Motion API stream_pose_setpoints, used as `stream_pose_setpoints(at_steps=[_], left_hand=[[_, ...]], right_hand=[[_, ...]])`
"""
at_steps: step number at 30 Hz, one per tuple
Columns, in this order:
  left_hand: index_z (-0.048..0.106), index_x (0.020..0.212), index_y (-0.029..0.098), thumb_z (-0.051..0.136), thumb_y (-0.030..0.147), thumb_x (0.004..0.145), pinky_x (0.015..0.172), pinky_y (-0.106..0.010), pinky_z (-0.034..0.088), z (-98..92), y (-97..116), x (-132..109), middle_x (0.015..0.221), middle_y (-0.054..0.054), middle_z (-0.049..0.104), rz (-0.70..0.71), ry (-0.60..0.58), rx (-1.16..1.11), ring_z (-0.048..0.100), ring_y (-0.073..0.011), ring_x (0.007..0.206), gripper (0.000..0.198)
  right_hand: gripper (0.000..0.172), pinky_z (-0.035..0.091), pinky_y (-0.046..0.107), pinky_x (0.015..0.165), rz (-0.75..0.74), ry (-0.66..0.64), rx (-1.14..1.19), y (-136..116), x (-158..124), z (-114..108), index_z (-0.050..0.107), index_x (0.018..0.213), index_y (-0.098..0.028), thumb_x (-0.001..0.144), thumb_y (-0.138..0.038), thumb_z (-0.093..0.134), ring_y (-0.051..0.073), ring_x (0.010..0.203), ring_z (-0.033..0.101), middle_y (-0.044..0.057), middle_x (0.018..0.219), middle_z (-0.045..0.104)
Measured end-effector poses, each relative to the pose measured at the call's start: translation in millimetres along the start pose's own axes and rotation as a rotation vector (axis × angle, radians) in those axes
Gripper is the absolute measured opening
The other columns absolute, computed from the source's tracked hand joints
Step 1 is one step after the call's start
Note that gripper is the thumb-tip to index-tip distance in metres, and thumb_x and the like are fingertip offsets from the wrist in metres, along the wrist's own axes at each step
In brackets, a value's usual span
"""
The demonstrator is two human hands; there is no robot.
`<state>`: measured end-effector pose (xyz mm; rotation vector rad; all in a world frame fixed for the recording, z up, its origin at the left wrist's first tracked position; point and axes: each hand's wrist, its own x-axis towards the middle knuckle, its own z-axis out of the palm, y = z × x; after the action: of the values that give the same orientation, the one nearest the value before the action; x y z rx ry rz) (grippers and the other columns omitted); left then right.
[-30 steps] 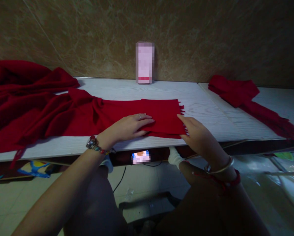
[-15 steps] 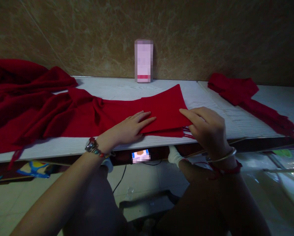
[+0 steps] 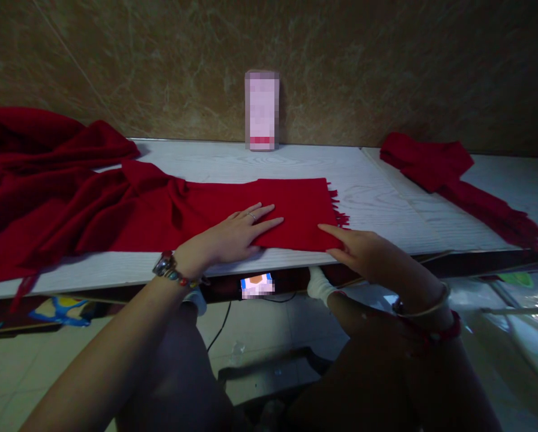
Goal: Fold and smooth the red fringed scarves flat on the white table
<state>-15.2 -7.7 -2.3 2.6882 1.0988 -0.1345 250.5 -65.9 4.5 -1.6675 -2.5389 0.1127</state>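
A red fringed scarf [image 3: 291, 195] lies on the white table, its right end folded flat with short tassels sticking out past the edge. My left hand [image 3: 233, 237] rests on the folded part, fingers stretched out and spread, pressing it down. At the near right corner is my right hand [image 3: 361, 249]. Its index finger touches the top of the cloth, and the thumb lies at the near edge, apart from the index finger. Leftward, the scarf runs into loose, rumpled folds.
More red cloth [image 3: 48, 138] is heaped at the left. A folded red scarf [image 3: 435, 168] lies at the right. Against the brown marbled wall [image 3: 363, 72] stands a blurred pink phone-like object [image 3: 262, 111]. A lit screen [image 3: 257, 285] shows below the white table's [image 3: 206, 159] front edge.
The raised right end of the scarf has come down flat, and its tassels now show. My right hand has moved toward me and its thumb and index finger have spread. My left hand stays put.
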Motion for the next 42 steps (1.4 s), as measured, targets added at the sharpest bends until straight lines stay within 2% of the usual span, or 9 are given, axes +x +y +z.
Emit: stream_pose_setpoints(at_steps=[3, 8, 11, 15, 21, 25, 32, 37, 42], left_hand=[[0.024, 0.146, 0.027, 0.05, 0.028, 0.086, 0.112, -0.044, 0.022, -3.6, -0.6, -0.5, 0.157, -0.008, 0.01, 0.005, -0.02, -0.033, 0.011, -0.0267, 0.142, 0.065], [0.024, 0.146, 0.025, 0.052, 0.025, 0.084, 0.112, -0.046, 0.02, -7.4, 3.7, 1.6, 0.157, -0.009, 0.008, -0.031, -0.053, -0.054, 0.009, -0.0279, 0.142, 0.068], [0.023, 0.146, 0.026, 0.052, 0.026, 0.084, 0.112, -0.048, 0.019, -8.1, 6.9, 2.8, 0.157, -0.009, 0.005, -0.062, -0.072, -0.057, 0.006, -0.0298, 0.142, 0.069], [0.019, 0.147, 0.029, 0.05, 0.03, 0.086, 0.111, -0.052, 0.02, -6.6, 9.7, 3.4, 0.157, -0.009, 0.003, -0.079, -0.057, -0.06, 0.005, -0.0347, 0.141, 0.069], [0.014, 0.148, 0.029, 0.046, 0.03, 0.09, 0.108, -0.055, 0.023, 0.6, 23.7, 7.0, 0.157, -0.011, 0.004, -0.117, -0.037, 0.005, 0.006, -0.0392, 0.14, 0.066], [0.013, 0.148, 0.029, 0.043, 0.034, 0.092, 0.108, -0.054, 0.024, 4.3, 30.2, 9.6, 0.157, -0.01, 0.003, -0.094, -0.006, 0.012, 0.007, -0.0398, 0.14, 0.064], [0.012, 0.148, 0.029, 0.042, 0.042, 0.091, 0.108, -0.055, 0.022, 1.0, 24.7, 11.1, 0.157, -0.01, 0.002, -0.091, -0.031, -0.043, 0.006, -0.0398, 0.14, 0.066], [0.011, 0.148, 0.03, 0.042, 0.045, 0.09, 0.109, -0.056, 0.018, 2.7, 19.9, 9.2, 0.157, -0.008, -0.003, -0.091, -0.089, -0.058, 0.002, -0.0389, 0.14, 0.068], [0.015, 0.148, 0.029, 0.042, 0.06, 0.085, 0.11, -0.05, 0.02, -15.5, 11.5, 10.3, 0.157, -0.008, 0.0, -0.058, -0.157, -0.167, 0.004, -0.0346, 0.141, 0.075]], right_hand=[[0.048, 0.048, 0.03, 0.065, 0.058, 0.006, 0.151, 1.7, 9.0, -13.3, 0.053, 0.131, -0.018, 0.086, -0.034, 0.048, 0.019, 0.07, 0.063, 0.006, 0.083, 0.071], [0.048, 0.045, 0.031, 0.062, 0.328, 0.103, 0.324, 6.8, 31.7, -15.3, 0.054, 0.128, -0.014, 0.084, -0.033, 0.048, 0.018, 0.065, 0.058, 0.006, 0.073, 0.066], [0.057, 0.041, 0.03, 0.056, 0.355, 0.028, 0.433, 6.8, 39.8, -8.9, 0.045, 0.136, -0.014, 0.081, -0.027, 0.052, 0.016, 0.056, 0.051, -0.001, 0.059, 0.055], [0.062, 0.039, 0.029, 0.055, 0.39, 0.062, 0.488, 3.7, 43.8, -2.5, 0.042, 0.138, -0.014, 0.078, -0.02, 0.055, 0.015, 0.056, 0.048, -0.005, 0.056, 0.045], [0.052, 0.047, 0.035, 0.066, 0.446, 0.288, 0.351, 6.2, 45.6, 4.4, 0.056, 0.126, -0.019, 0.074, -0.017, 0.058, 0.019, 0.065, 0.058, 0.0, 0.066, 0.058], [0.046, 0.049, 0.039, 0.071, 0.46, 0.351, 0.228, 7.7, 44.2, 2.6, 0.059, 0.122, -0.017, 0.075, -0.017, 0.057, 0.023, 0.073, 0.063, 0.006, 0.078, 0.067], [0.047, 0.052, 0.038, 0.071, 0.361, 0.282, 0.175, 12.5, 40.2, 1.7, 0.058, 0.124, -0.018, 0.076, -0.019, 0.057, 0.024, 0.079, 0.066, 0.008, 0.089, 0.07], [0.048, 0.052, 0.039, 0.074, 0.45, 0.173, 0.161, 16.2, 39.8, 3.5, 0.057, 0.126, -0.016, 0.078, -0.019, 0.057, 0.023, 0.078, 0.066, 0.008, 0.084, 0.07], [0.05, 0.052, 0.042, 0.077, 0.44, 0.115, 0.147, 18.1, 38.4, -0.9, 0.055, 0.127, -0.013, 0.078, -0.014, 0.054, 0.023, 0.077, 0.065, 0.008, 0.08, 0.068]])
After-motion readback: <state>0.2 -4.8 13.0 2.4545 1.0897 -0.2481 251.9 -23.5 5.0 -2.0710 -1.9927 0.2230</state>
